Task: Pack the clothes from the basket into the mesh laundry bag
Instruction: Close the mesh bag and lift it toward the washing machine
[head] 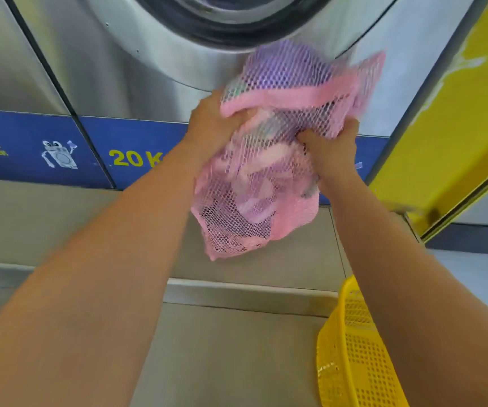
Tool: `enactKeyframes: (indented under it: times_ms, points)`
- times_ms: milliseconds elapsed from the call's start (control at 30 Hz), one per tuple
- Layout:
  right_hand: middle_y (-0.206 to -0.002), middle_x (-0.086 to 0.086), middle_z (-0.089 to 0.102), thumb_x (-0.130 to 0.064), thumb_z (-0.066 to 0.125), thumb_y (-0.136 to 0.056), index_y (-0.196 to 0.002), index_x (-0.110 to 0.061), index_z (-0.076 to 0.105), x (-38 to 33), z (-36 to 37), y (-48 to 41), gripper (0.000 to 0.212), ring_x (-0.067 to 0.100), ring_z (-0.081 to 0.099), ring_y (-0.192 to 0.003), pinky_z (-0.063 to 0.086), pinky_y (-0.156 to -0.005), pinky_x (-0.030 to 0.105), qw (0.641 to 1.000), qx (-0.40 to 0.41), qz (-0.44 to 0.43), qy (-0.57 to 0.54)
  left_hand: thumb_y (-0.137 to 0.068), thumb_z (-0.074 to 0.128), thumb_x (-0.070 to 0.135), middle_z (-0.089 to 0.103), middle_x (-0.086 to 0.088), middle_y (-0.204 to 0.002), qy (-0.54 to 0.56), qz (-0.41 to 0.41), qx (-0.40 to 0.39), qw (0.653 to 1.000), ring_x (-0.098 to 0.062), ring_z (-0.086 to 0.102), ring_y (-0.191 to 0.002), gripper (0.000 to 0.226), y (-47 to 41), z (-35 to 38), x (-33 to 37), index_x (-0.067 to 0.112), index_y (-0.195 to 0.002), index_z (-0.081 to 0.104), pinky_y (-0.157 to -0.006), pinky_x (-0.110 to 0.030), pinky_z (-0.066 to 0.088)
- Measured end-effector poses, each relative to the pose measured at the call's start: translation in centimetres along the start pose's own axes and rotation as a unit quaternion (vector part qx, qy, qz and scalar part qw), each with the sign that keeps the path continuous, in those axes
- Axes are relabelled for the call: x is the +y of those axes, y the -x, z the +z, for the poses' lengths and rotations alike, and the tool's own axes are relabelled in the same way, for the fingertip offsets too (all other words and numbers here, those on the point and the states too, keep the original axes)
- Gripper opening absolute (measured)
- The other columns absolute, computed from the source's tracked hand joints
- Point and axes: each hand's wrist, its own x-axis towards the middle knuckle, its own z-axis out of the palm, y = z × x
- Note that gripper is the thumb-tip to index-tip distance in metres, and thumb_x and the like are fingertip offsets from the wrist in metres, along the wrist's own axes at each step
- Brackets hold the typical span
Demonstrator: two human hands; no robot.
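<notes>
A pink mesh laundry bag [263, 160] hangs in the air in front of a washing machine, stuffed with clothes [254, 174] in purple, white and green that show through the netting. My left hand [213, 121] grips the bag's left side near its pink band. On the right side, my right hand [329, 146] clutches the mesh. The upper part of the bag is blurred. A yellow plastic basket [357, 356] stands on the floor at the lower right, partly behind my right forearm; its inside is mostly hidden.
A steel front-loading washing machine [137, 69] with a round door opening [237, 22] fills the top, above a blue band marked "20 K". A yellow panel [448, 136] stands at the right. A tiled step [248, 292] runs below the machine.
</notes>
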Motion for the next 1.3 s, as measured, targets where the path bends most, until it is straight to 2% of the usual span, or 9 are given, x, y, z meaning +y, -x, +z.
enactKeyframes:
  times_ms: [133, 267, 467, 600, 700, 833, 967, 1167, 1300]
  points:
    - [-0.116, 0.012, 0.062, -0.053, 0.071, -0.061, -0.118, -0.018, 0.057, 7.9, 0.3, -0.4, 0.068, 0.031, 0.063, -0.1, 0.054, -0.086, 0.047, 0.973, -0.087, 0.115, 0.18, -0.093, 0.058, 0.04, 0.068, -0.017, -0.114, -0.225, -0.04, -0.072, 0.971, -0.037, 0.062, -0.106, 0.036, 0.9, 1.7, -6.1, 0.014, -0.115, 0.067, -0.078, -0.038, 0.048]
    - [-0.125, 0.016, 0.062, -0.023, 0.047, -0.094, -0.125, -0.005, 0.059, 12.9, -0.8, -0.3, 0.037, 0.035, 0.058, -0.114, 0.048, -0.097, 0.043, 0.908, -0.16, 0.146, 0.358, -0.097, 0.05, 0.022, 0.066, -0.022, -0.111, -0.327, -0.052, -0.087, 0.94, -0.042, 0.06, -0.104, 0.024, 2.0, 2.6, -9.4, 0.008, -0.108, 0.067, -0.073, -0.039, 0.042]
    - [-0.124, 0.011, 0.061, -0.069, 0.053, -0.063, -0.119, -0.021, 0.054, 15.1, -2.3, -0.1, 0.074, 0.036, 0.053, -0.117, 0.046, -0.098, 0.054, 0.875, -0.158, 0.093, 0.447, -0.093, 0.054, 0.011, 0.061, -0.021, -0.112, -0.455, -0.052, -0.09, 0.884, -0.043, 0.057, -0.106, 0.03, 1.9, 2.7, -12.3, 0.013, -0.121, 0.063, -0.083, -0.047, 0.05]
    - [-0.153, 0.006, 0.031, -0.075, 0.056, -0.075, -0.143, -0.029, 0.031, 13.4, -1.4, 0.4, 0.085, 0.035, 0.03, -0.14, 0.03, -0.108, 0.059, 0.915, -0.063, -0.017, 0.399, -0.093, 0.048, 0.004, 0.059, -0.017, -0.124, -0.518, -0.13, -0.059, 0.843, -0.038, 0.052, -0.119, 0.034, 2.4, 2.7, -12.8, 0.01, -0.124, 0.06, -0.092, -0.043, 0.044]
    - [-0.164, 0.001, -0.002, -0.074, 0.055, -0.077, -0.151, -0.044, 0.005, 14.0, 0.2, 1.0, 0.095, 0.036, 0.004, -0.15, 0.016, -0.114, 0.063, 0.869, -0.211, -0.085, 0.44, -0.091, 0.052, 0.008, 0.056, -0.018, -0.13, -0.489, -0.164, -0.031, 0.857, -0.039, 0.048, -0.122, 0.036, 2.5, 2.5, -13.2, 0.008, -0.127, 0.055, -0.096, -0.049, 0.04]
    - [-0.162, 0.002, -0.019, -0.071, 0.053, -0.08, -0.151, -0.046, -0.005, 16.3, 2.4, 0.8, 0.095, 0.039, -0.009, -0.149, 0.015, -0.114, 0.066, 0.844, -0.264, -0.11, 0.453, -0.087, 0.057, 0.024, 0.036, -0.009, -0.151, -0.365, -0.007, -0.003, 0.931, -0.035, 0.035, -0.135, 0.062, 3.7, 3.7, -12.8, 0.02, -0.144, 0.034, -0.105, -0.058, 0.028]
    - [-0.164, -0.001, -0.014, -0.072, 0.052, -0.08, -0.153, -0.035, -0.011, 16.8, 3.8, -0.6, 0.103, 0.033, -0.005, -0.151, 0.02, -0.113, 0.067, 0.847, -0.259, -0.122, 0.448, -0.095, 0.029, 0.056, 0.012, 0.003, -0.163, -0.384, 0.139, -0.105, 0.907, -0.025, 0.011, -0.149, 0.06, 4.7, 7.1, -13.6, 0.039, -0.151, 0.016, -0.112, -0.067, 0.014]
    - [-0.164, -0.009, -0.01, -0.079, 0.026, -0.084, -0.15, -0.046, -0.01, 19.0, 2.0, -1.9, 0.082, 0.023, -0.003, -0.152, 0.014, -0.11, 0.071, 0.775, -0.213, -0.177, 0.567, -0.08, 0.013, 0.083, -0.026, 0.012, -0.159, -0.389, -0.134, -0.223, 0.883, -0.03, -0.017, -0.149, 0.078, 3.9, 9.5, -19.5, 0.054, -0.144, -0.02, -0.106, -0.076, 0.001]
    - [-0.164, -0.008, -0.01, -0.076, 0.02, -0.088, -0.149, -0.047, -0.013, 21.3, 3.5, -2.8, 0.075, 0.022, -0.004, -0.152, 0.012, -0.111, 0.07, 0.758, -0.235, -0.165, 0.585, -0.079, 0.008, 0.083, -0.027, 0.01, -0.159, -0.402, -0.166, -0.235, 0.869, -0.032, -0.01, -0.15, 0.077, 3.8, 10.5, -21.6, 0.053, -0.143, -0.023, -0.107, -0.075, 0.001]
